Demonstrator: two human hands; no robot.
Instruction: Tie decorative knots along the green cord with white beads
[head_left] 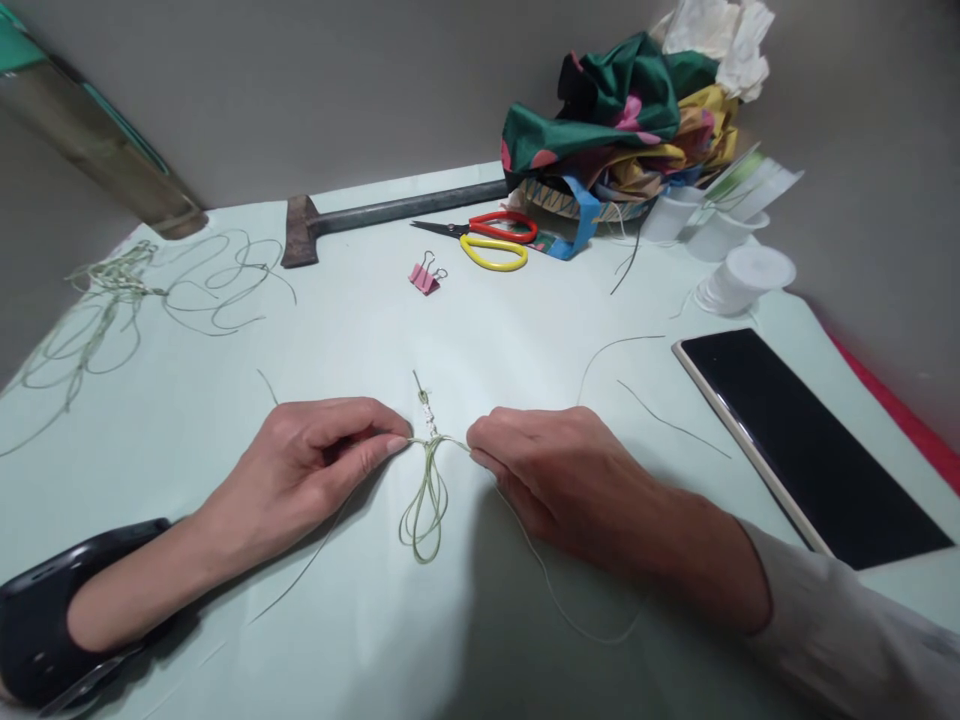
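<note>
A small knotted piece of green cord [427,500] lies in the middle of the table, its loops hanging toward me and a white wrapped section [427,412] pointing away. My left hand [322,460] pinches a thin cord end between thumb and forefinger just left of the knot. On the other side, my right hand [551,470] is closed on a cord coming out of the knot to the right. Loose thin tails trail from beneath both hands. The right fingertips are partly hidden by the hand itself.
Behind lie a hammer [301,232], red-and-yellow scissors [499,240] and a pink binder clip [425,276]. Looped green cords [120,275] are at left. White thread spools [754,278], a basket of colourful cloth [622,120] and a dark-screened phone [810,440] occupy the right.
</note>
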